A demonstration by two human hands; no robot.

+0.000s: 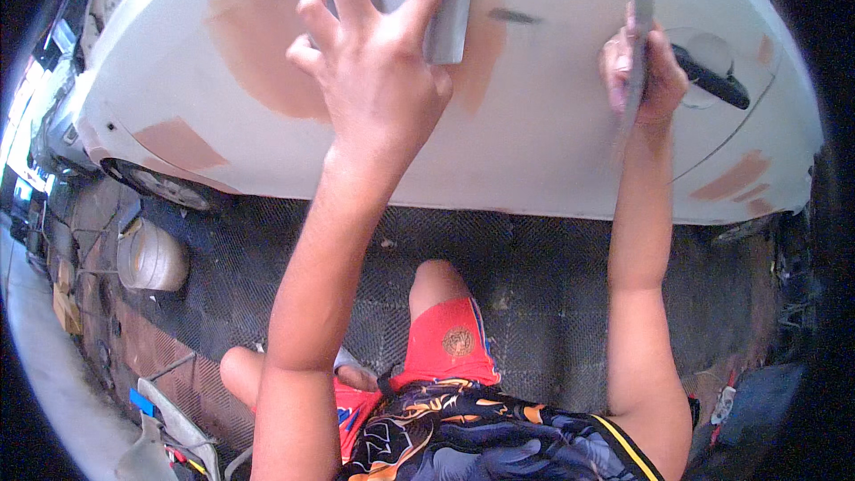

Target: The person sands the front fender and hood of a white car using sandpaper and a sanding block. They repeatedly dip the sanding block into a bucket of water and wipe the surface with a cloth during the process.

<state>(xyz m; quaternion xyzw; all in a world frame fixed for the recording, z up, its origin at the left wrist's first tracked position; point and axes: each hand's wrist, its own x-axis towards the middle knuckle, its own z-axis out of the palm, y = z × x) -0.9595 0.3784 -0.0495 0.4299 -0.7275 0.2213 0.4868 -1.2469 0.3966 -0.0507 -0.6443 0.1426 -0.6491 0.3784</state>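
A pale car body panel [543, 142] fills the upper part of the view, with a large orange-brown filler patch [267, 53] on it. My left hand [378, 80] lies over a flat grey rectangular plate [450, 27], its fingers bent and spread across the plate's face at the patch. To the right, my right hand [655, 76] grips a narrow grey flat tool [639, 44], seen nearly edge-on and slightly blurred; its exact kind is unclear. That hand is beside the black door handle [712, 78]. Between the hands, a dark grey smear [515, 15] marks the panel.
Smaller orange-brown patches [183, 142] dot the panel. A wheel [165, 185] shows under its left end. On the dark textured floor [534, 294] stands a whitish bucket [153, 254]. A grey chair-like object [174, 419] is at lower left. My knees are below the panel.
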